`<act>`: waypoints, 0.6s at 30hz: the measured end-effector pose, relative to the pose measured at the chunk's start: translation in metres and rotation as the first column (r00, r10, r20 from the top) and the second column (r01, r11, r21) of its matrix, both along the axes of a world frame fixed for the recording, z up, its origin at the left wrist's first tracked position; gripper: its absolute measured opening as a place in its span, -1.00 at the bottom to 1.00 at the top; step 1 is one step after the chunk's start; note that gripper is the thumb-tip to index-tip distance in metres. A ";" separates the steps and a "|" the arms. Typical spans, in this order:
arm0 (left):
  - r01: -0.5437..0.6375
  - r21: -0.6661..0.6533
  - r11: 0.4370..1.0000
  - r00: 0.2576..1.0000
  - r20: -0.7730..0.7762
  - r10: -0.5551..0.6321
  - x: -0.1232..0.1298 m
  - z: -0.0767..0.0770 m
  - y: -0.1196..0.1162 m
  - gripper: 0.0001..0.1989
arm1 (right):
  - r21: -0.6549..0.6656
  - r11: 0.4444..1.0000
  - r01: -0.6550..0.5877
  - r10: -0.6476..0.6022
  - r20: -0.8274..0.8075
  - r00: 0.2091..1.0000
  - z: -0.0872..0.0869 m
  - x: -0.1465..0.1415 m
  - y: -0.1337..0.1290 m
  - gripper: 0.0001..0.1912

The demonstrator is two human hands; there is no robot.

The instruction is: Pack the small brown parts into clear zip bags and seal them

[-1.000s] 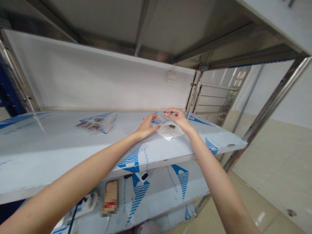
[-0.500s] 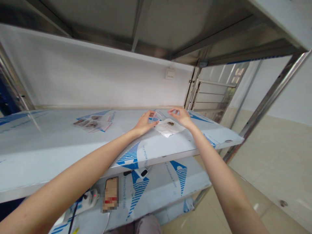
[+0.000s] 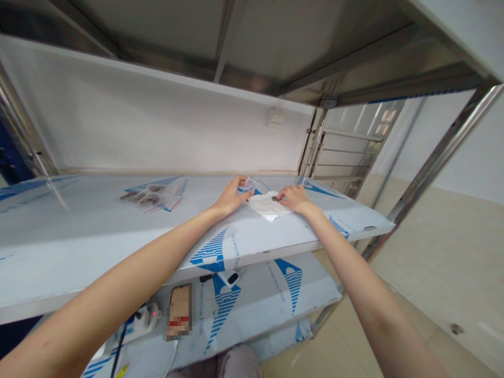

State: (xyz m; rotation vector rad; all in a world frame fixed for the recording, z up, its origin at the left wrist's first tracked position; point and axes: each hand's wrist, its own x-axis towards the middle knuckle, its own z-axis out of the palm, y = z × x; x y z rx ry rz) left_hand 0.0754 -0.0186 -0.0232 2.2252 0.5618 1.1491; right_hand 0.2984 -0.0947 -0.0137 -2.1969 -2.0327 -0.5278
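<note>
A white sheet of tissue or paper (image 3: 271, 209) lies on the film-covered shelf (image 3: 197, 210), with a small dark item (image 3: 274, 198) on it. My right hand (image 3: 293, 198) is over the sheet's right side, its fingertips pinched together at the dark item. At the sheet's left edge, my left hand (image 3: 233, 197) is beside a clear plastic zip bag (image 3: 254, 185), thumb and fingers apart. Whether that hand touches the bag is hard to tell. Further left on the shelf lies another clear bag (image 3: 151, 198) with several brown pieces inside.
On the lower shelf (image 3: 260, 304) are a phone-like object (image 3: 180, 312), a small white device (image 3: 229, 278) and a white power strip (image 3: 144, 320) with cables. Metal shelving (image 3: 244, 47) hangs overhead, and a metal post (image 3: 437, 168) stands at the right.
My right hand has come down to the small dark item, and its fingers have closed there. My left hand has shifted slightly left.
</note>
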 end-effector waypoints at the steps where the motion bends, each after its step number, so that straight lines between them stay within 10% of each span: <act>1: -0.001 -0.002 1.000 1.000 -0.004 0.001 0.000 0.000 0.000 -0.63 | -0.003 1.000 -0.005 0.005 0.007 1.000 0.000 -0.001 0.000 -0.81; 10: -0.001 -0.007 1.000 0.999 -0.038 0.001 -0.002 0.003 -0.007 -0.66 | 0.090 0.994 -0.068 0.087 -0.223 0.971 0.011 -0.004 0.003 -0.87; 18: 0.053 0.026 0.998 0.996 -0.074 -0.050 0.002 0.004 -0.017 -0.63 | 0.436 0.811 -0.390 0.578 -0.495 0.649 0.044 -0.038 0.005 -0.84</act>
